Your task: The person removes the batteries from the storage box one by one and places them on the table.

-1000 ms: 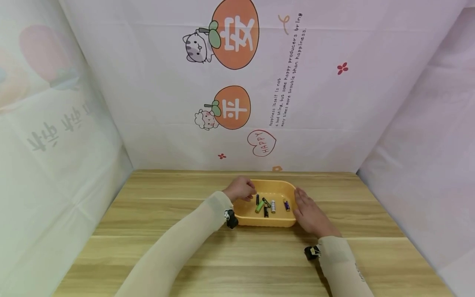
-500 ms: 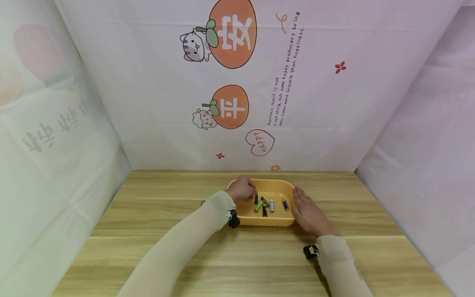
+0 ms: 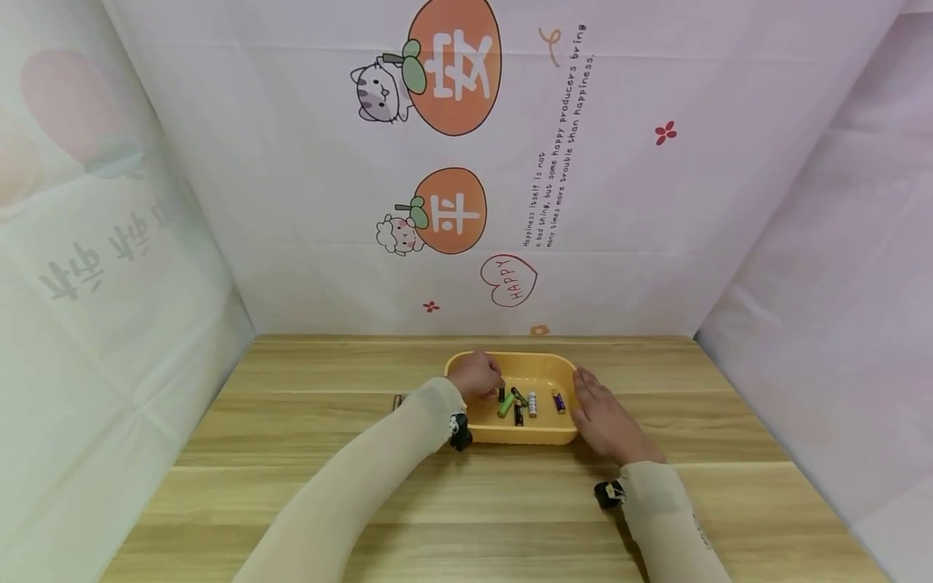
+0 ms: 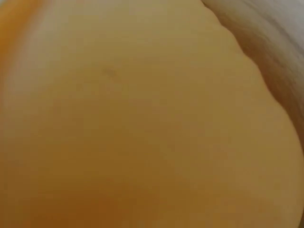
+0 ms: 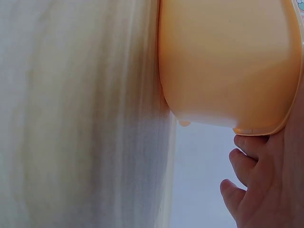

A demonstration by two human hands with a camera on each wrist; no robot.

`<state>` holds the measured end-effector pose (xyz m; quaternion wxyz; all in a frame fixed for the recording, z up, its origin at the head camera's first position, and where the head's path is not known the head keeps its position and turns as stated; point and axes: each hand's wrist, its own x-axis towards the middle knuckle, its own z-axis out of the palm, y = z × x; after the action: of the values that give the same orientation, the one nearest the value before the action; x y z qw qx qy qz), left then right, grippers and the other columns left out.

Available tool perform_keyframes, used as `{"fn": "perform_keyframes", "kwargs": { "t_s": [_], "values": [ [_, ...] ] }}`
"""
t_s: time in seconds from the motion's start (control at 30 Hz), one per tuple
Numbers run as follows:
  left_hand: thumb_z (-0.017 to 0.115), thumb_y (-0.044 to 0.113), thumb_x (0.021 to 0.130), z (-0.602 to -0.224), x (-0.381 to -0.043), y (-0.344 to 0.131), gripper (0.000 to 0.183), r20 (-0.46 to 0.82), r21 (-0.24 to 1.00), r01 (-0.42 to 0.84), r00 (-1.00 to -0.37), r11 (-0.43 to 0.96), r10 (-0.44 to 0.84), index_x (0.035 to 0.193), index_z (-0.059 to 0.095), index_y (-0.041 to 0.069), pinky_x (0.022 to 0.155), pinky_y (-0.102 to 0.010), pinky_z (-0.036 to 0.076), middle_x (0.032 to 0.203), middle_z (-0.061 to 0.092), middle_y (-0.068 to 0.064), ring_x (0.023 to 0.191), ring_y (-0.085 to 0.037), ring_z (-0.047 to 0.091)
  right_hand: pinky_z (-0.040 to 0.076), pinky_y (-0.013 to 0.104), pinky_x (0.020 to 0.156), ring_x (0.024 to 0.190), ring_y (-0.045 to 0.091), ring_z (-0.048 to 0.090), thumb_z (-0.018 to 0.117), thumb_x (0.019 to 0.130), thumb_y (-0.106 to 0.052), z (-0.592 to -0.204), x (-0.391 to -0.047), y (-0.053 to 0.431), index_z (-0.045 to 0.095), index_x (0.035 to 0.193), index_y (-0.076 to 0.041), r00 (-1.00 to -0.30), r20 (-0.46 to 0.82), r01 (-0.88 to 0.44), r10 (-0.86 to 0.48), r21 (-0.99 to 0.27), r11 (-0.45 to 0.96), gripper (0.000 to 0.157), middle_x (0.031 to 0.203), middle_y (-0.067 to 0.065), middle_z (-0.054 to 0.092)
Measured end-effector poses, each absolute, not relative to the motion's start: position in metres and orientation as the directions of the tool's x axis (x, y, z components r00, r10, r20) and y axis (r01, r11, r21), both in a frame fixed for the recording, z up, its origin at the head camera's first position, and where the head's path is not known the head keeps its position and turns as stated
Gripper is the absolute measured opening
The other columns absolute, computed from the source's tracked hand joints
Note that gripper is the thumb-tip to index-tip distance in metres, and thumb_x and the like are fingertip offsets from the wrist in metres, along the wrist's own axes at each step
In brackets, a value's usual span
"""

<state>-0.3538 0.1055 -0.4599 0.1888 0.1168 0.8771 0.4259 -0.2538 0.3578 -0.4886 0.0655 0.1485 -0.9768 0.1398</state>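
Observation:
A yellow tray with rounded corners lies on the table, holding several small batteries. My left hand reaches over the tray's left side, fingers curled at the upper end of a black battery, which they partly hide. Close by lie a green battery, a white battery and another black battery. A purple battery sits apart near the right wall. My right hand rests along the tray's right rim with its fingers extended. The left wrist view shows only the tray's blurred yellow wall.
On the wooden table, small batteries peek out behind the left forearm, mostly hidden by the sleeve. A printed white cloth wall rises along the table's back edge, with cloth at both sides.
My left hand has moved slightly right and down, its fingers now covering the top of the black battery. The batteries behind my left sleeve have come into view. My right hand stays at the rim.

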Motion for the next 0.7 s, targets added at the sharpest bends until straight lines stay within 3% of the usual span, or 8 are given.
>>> {"fn": "perform_keyframes", "kwargs": {
  "t_s": [0.27,0.43,0.57,0.7],
  "values": [
    [0.068,0.015,0.091,-0.468,-0.36,0.111,0.008,-0.267,0.762,0.02,-0.901,0.648,0.342,0.092,0.064,0.009,0.053,-0.031,0.047,0.069,0.064,-0.01,0.058,-0.021,0.058,0.017,0.051,0.115,0.144,0.037,0.015,0.037,0.102,-0.017,-0.489,-0.254,0.358,0.018,0.151,0.008,-0.948,0.175,-0.305,-0.267,-0.25,0.919,0.058,0.158,0.023,0.016],
    [0.066,0.013,0.091,-0.472,-0.364,0.116,0.016,-0.244,0.767,0.027,-0.912,0.641,0.33,0.077,0.063,0.005,0.042,-0.03,0.04,0.056,0.055,-0.006,0.048,-0.018,0.05,0.017,0.051,0.115,0.144,0.037,0.016,0.038,0.102,-0.018,-0.488,-0.253,0.358,0.018,0.15,0.008,-0.947,0.177,-0.308,-0.269,-0.251,0.918,0.058,0.157,0.023,0.016],
    [0.064,0.012,0.091,-0.475,-0.367,0.118,0.031,-0.223,0.748,0.047,-0.922,0.662,0.317,0.062,0.054,0.009,0.038,-0.028,0.034,0.05,0.048,-0.002,0.042,-0.016,0.044,0.017,0.052,0.115,0.144,0.037,0.016,0.038,0.102,-0.018,-0.487,-0.253,0.358,0.018,0.15,0.008,-0.947,0.177,-0.307,-0.267,-0.257,0.917,0.058,0.158,0.023,0.016],
    [0.07,0.013,0.087,-0.478,-0.366,0.118,0.026,-0.205,0.721,0.062,-0.932,0.69,0.298,0.066,0.055,0.011,0.039,-0.028,0.038,0.054,0.052,-0.002,0.044,-0.015,0.047,0.016,0.052,0.115,0.144,0.037,0.015,0.037,0.102,-0.019,-0.488,-0.252,0.358,0.018,0.151,0.007,-0.951,0.17,-0.298,-0.259,-0.268,0.916,0.058,0.158,0.021,0.014]
  ]
}}
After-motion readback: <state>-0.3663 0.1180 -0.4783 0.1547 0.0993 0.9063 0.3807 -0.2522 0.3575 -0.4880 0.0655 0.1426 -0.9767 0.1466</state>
